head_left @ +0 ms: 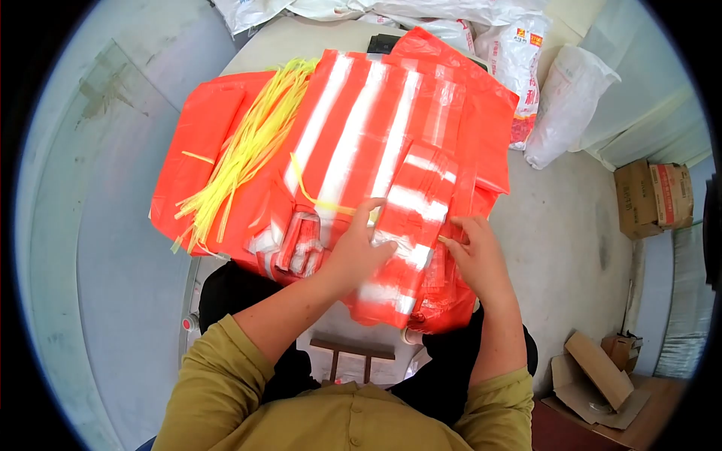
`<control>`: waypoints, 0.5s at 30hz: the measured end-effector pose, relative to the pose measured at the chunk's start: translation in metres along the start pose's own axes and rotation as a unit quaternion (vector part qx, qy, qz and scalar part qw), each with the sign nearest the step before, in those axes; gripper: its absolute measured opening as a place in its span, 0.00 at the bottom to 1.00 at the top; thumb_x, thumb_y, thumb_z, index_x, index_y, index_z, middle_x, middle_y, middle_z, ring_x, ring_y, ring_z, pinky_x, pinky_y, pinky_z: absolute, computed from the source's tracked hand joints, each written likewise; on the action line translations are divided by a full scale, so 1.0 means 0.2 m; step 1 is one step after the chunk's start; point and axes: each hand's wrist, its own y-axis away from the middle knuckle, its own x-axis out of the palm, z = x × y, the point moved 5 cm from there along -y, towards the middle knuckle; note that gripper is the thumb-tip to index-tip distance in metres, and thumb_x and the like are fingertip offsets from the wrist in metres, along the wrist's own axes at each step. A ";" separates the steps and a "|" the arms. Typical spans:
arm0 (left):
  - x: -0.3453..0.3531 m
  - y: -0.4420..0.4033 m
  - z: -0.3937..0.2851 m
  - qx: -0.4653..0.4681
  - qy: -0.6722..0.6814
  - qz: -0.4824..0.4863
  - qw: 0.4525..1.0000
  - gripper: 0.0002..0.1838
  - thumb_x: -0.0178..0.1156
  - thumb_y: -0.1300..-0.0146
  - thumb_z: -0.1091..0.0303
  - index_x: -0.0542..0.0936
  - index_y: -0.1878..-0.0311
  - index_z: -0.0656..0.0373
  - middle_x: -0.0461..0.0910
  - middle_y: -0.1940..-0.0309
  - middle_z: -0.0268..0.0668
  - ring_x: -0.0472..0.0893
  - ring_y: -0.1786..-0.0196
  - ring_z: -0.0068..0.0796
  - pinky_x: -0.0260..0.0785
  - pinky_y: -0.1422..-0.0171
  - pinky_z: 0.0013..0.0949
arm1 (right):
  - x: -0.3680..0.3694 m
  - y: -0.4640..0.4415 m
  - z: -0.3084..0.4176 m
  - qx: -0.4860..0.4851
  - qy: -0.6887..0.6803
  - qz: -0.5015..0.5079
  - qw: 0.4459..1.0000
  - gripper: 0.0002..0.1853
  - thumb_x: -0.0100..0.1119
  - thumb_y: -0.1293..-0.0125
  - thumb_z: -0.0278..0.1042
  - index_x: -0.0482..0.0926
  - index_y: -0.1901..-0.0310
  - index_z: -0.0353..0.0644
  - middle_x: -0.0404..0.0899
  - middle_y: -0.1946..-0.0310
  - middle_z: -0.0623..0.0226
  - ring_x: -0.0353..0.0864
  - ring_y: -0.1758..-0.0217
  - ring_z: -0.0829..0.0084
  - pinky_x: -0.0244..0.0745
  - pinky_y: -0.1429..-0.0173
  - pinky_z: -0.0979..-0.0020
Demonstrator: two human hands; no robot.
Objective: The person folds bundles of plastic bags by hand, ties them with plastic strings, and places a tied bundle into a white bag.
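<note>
A folded bundle of red-and-white striped plastic bags (412, 199) lies in front of me on a larger pile of striped bags (353, 113). At the bundle's left edge is my left hand (359, 252), thumb and index finger apart, the thumb touching the plastic. A yellow strip (307, 192) curves across the pile to that hand, and its middle seems hidden under the bundle. On the right side, my right hand (480, 255) pinches a short yellow end of strip beside the bundle. Smaller folded striped bags (302, 244) sit left of my left hand.
Many loose yellow strips (252, 143) lie on red plastic (195, 143) at the left. White printed sacks (515, 71) stand behind the table. Cardboard boxes (639, 199) are at the far right, and an opened carton (594, 379) lies at lower right.
</note>
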 end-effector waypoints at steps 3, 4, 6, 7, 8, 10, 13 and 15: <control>0.01 -0.05 0.09 0.023 0.047 -0.006 0.999 0.37 0.62 0.28 0.78 0.58 0.20 0.60 0.84 0.51 0.42 0.84 0.52 0.24 0.77 0.46 0.30 | -0.05 0.01 -0.04 0.028 0.146 0.033 0.988 0.09 0.65 0.30 0.31 0.85 0.53 0.38 0.83 0.54 0.54 0.83 0.53 0.51 0.79 0.50 0.57; 0.01 -0.06 0.11 0.030 0.048 -0.005 0.998 0.36 0.62 0.28 0.78 0.58 0.21 0.61 0.83 0.49 0.42 0.84 0.50 0.25 0.77 0.45 0.30 | -0.06 0.01 -0.05 0.055 0.166 0.061 0.983 0.09 0.65 0.30 0.33 0.86 0.55 0.37 0.83 0.55 0.53 0.83 0.53 0.49 0.78 0.50 0.56; 0.01 -0.07 0.13 0.043 0.052 -0.005 0.998 0.34 0.62 0.28 0.78 0.60 0.23 0.62 0.82 0.45 0.44 0.84 0.46 0.27 0.77 0.43 0.30 | -0.09 0.02 -0.07 0.094 0.187 0.106 0.972 0.10 0.64 0.30 0.35 0.86 0.59 0.37 0.84 0.57 0.53 0.83 0.54 0.47 0.78 0.51 0.54; 0.01 -0.07 0.12 0.040 0.052 -0.004 0.998 0.34 0.62 0.29 0.78 0.60 0.23 0.62 0.82 0.44 0.44 0.83 0.46 0.27 0.77 0.42 0.30 | -0.11 0.02 -0.07 0.106 0.189 0.123 0.968 0.11 0.63 0.30 0.36 0.86 0.61 0.37 0.84 0.59 0.54 0.83 0.56 0.48 0.78 0.51 0.53; 0.01 -0.07 0.12 0.036 0.052 -0.003 0.998 0.33 0.62 0.29 0.78 0.61 0.24 0.62 0.81 0.43 0.44 0.83 0.45 0.27 0.77 0.42 0.30 | -0.11 0.03 -0.08 0.119 0.192 0.141 0.964 0.12 0.62 0.30 0.38 0.86 0.62 0.37 0.84 0.61 0.55 0.83 0.57 0.48 0.78 0.51 0.53; 0.01 -0.07 0.11 0.031 0.056 -0.002 0.998 0.32 0.62 0.29 0.78 0.61 0.24 0.62 0.81 0.43 0.45 0.83 0.45 0.27 0.77 0.42 0.31 | -0.13 0.02 -0.07 0.097 0.083 0.125 0.984 0.14 0.62 0.28 0.39 0.86 0.64 0.36 0.85 0.58 0.55 0.84 0.54 0.51 0.78 0.48 0.56; 0.01 -0.07 0.12 0.027 0.063 -0.003 0.998 0.32 0.62 0.29 0.78 0.62 0.25 0.62 0.81 0.42 0.45 0.83 0.45 0.27 0.77 0.42 0.31 | -0.10 -0.01 0.04 -0.032 -0.072 0.071 0.994 0.16 0.61 0.25 0.41 0.86 0.62 0.34 0.86 0.52 0.55 0.83 0.48 0.56 0.77 0.42 0.60; 0.02 -0.07 0.13 0.028 0.064 -0.005 0.998 0.33 0.62 0.29 0.78 0.61 0.24 0.62 0.81 0.42 0.45 0.83 0.46 0.27 0.77 0.42 0.30 | -0.04 -0.03 0.13 -0.098 -0.140 0.059 0.984 0.16 0.59 0.24 0.40 0.86 0.58 0.34 0.86 0.48 0.55 0.83 0.43 0.58 0.76 0.38 0.61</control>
